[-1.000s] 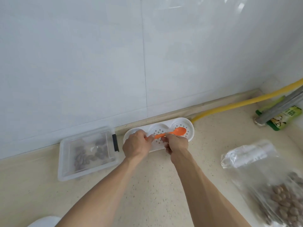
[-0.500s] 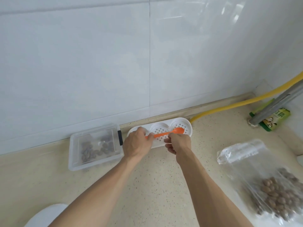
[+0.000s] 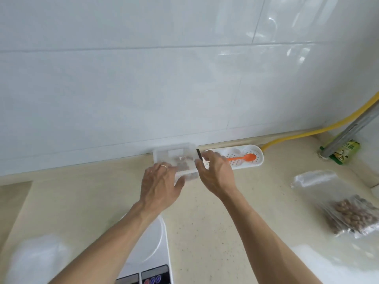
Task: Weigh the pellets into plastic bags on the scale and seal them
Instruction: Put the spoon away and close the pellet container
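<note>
- A clear plastic container (image 3: 176, 158), blurred and holding a small heap of brown pellets (image 3: 183, 160), sits on the beige desk (image 3: 215, 222) against the tiled wall.
- Left hand (image 3: 159, 185), fingers spread and nearly straight, touches the container's near-left side; a ring shows on one finger.
- Right hand (image 3: 215, 173) curls its fingers at the container's right edge, by a black clasp (image 3: 199, 154); whether it grips is unclear.
- One orange spoon (image 3: 243, 158) lies in a white perforated tray (image 3: 259, 160) just right of the container.
- One clear bag of pellets (image 3: 352, 214) lies well to the right of the container.
- One white scale (image 3: 151, 255) sits nearer the camera, below the container.
</note>
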`<action>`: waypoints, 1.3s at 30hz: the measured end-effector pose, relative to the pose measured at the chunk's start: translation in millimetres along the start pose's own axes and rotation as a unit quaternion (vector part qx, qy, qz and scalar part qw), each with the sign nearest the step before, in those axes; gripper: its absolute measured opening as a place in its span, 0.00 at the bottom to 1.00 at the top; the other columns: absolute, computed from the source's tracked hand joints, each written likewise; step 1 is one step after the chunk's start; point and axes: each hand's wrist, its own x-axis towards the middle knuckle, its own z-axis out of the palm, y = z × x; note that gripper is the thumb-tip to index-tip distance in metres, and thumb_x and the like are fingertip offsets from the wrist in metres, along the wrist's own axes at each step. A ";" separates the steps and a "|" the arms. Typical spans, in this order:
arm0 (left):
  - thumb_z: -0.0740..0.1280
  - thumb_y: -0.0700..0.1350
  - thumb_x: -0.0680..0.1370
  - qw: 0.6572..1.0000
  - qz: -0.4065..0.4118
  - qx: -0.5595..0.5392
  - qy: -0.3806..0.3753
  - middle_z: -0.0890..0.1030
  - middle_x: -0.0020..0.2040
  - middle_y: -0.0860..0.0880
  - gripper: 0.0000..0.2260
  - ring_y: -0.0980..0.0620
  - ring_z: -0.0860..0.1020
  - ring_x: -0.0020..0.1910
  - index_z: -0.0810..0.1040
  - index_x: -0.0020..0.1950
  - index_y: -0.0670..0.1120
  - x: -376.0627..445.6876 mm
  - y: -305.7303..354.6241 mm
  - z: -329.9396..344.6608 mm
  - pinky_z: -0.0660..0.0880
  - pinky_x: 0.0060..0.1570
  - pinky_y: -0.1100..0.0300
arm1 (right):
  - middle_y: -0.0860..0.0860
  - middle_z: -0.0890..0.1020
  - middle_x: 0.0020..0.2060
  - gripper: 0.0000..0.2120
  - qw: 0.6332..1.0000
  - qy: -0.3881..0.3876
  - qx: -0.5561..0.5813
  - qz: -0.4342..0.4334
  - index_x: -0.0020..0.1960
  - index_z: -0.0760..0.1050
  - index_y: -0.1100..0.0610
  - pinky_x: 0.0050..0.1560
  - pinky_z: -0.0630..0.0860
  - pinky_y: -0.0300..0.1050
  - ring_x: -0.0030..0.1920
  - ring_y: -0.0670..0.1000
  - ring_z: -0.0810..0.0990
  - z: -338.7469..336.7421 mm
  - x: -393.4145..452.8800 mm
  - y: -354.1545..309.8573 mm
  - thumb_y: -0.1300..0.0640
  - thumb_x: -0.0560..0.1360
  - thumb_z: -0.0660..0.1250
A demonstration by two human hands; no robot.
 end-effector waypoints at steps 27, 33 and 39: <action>0.68 0.50 0.77 0.952 -0.193 -0.158 -0.175 0.72 0.64 0.47 0.21 0.48 0.76 0.57 0.71 0.69 0.52 -260.0 -302.3 -29.9 0.72 0.52 0.60 | 0.52 0.50 0.80 0.42 0.940 -0.294 -0.131 -0.110 0.80 0.45 0.48 0.75 0.58 0.54 0.78 0.55 0.55 275.6 -232.6 -160.3 0.36 0.76 0.63; 0.70 0.46 0.76 0.902 -0.275 -0.305 -0.130 0.80 0.47 0.51 0.05 0.51 0.78 0.45 0.79 0.51 0.48 -254.0 -283.0 -28.9 0.74 0.41 0.64 | 0.52 0.48 0.80 0.52 0.950 -0.299 -0.079 -0.050 0.80 0.41 0.45 0.74 0.61 0.55 0.78 0.57 0.57 274.9 -249.8 -153.5 0.36 0.70 0.71; 0.69 0.46 0.77 0.850 -0.246 -0.427 -0.184 0.82 0.41 0.47 0.04 0.48 0.83 0.39 0.79 0.46 0.46 -241.0 -223.4 -38.2 0.82 0.42 0.56 | 0.53 0.60 0.77 0.41 0.984 -0.172 -0.039 -0.030 0.80 0.49 0.48 0.69 0.68 0.51 0.71 0.56 0.68 230.9 -270.0 -130.4 0.49 0.76 0.70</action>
